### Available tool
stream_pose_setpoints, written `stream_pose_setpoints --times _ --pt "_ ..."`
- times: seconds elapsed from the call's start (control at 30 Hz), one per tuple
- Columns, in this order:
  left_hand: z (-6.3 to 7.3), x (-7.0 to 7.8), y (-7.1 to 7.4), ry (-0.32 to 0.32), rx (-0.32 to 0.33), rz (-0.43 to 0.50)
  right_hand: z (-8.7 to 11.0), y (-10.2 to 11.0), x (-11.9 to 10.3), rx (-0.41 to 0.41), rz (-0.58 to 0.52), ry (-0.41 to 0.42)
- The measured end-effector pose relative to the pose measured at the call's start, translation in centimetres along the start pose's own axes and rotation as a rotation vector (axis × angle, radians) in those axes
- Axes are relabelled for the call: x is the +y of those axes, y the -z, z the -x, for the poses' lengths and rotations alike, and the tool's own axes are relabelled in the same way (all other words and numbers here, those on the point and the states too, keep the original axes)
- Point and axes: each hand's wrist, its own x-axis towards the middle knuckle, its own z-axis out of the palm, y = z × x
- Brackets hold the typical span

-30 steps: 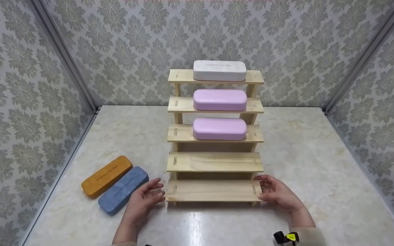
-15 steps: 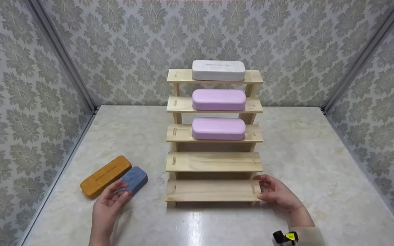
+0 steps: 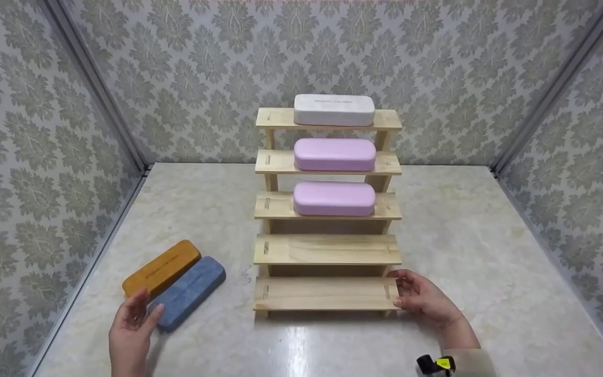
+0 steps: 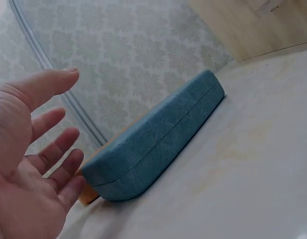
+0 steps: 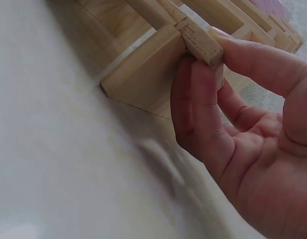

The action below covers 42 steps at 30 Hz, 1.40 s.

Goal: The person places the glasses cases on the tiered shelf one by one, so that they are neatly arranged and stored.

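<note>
A blue glasses case point(image 3: 189, 293) lies slantwise on the table at the left, alongside an orange glasses case point(image 3: 163, 267). At their near ends is my left hand point(image 3: 131, 332), thumb and fingers apart; in the left wrist view the fingers are loosely bent beside the end of the blue case, with no grip on it. A stepped wooden rack point(image 3: 327, 250) stands mid-table. Thumb and fingers of my right hand point(image 3: 430, 301) pinch the right end of its lowest shelf point(image 5: 206, 45).
On the rack's top shelf sits a white glasses case point(image 3: 334, 111). Two pink glasses cases point(image 3: 334, 155) lie on the shelves below it, one per shelf. Patterned walls point(image 3: 301, 63) enclose the back and both sides of the marble-look table point(image 3: 464, 225).
My left hand has left the rack's lower left side and passed leftward over the blue case to the cases' near ends. My right hand keeps its hold on the shelf.
</note>
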Motion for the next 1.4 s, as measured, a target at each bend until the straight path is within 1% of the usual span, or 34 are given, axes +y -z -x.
stream_pose_setpoints --times 0.2,0.33,0.5,0.63,0.73,0.83,0.93,1.03,1.17,1.33,1.4 --pt "-0.7 -0.5 0.1 0.037 -0.136 -0.074 -0.1 0.0 0.1 -0.011 -0.010 0.014" --pt "-0.8 -0.6 0.2 0.038 -0.204 -0.148 -0.2 0.1 0.1 -0.016 -0.009 0.017" --pt "-1.1 -0.4 0.3 0.044 -0.274 -0.299 -0.1 0.1 0.1 -0.017 -0.012 0.010" --pt "-1.3 -0.4 0.4 0.075 -0.300 -0.390 -0.1 0.1 0.1 -0.026 -0.020 0.014" --pt "-1.4 -0.4 0.4 0.097 -0.303 -0.419 0.0 0.1 0.2 -0.033 -0.028 0.021" --pt "-1.5 -0.5 0.4 0.099 -0.298 -0.436 0.0 0.2 0.3 -0.037 -0.030 0.027" --pt "-1.5 -0.5 0.4 0.098 -0.279 -0.422 0.0 0.3 0.3 -0.035 -0.021 0.025" --pt "-1.3 -0.6 0.4 0.090 -0.258 -0.374 0.0 0.3 0.4 -0.032 -0.011 0.025" --pt "-1.1 -0.7 0.4 0.058 -0.235 -0.320 0.0 0.3 0.3 -0.038 -0.010 0.027" --pt "-0.8 -0.6 0.5 -0.019 -0.188 -0.302 0.1 0.2 0.2 -0.039 -0.010 0.013" --pt "-0.7 -0.6 0.6 -0.032 -0.168 -0.285 0.1 0.1 0.1 -0.035 -0.007 0.008"
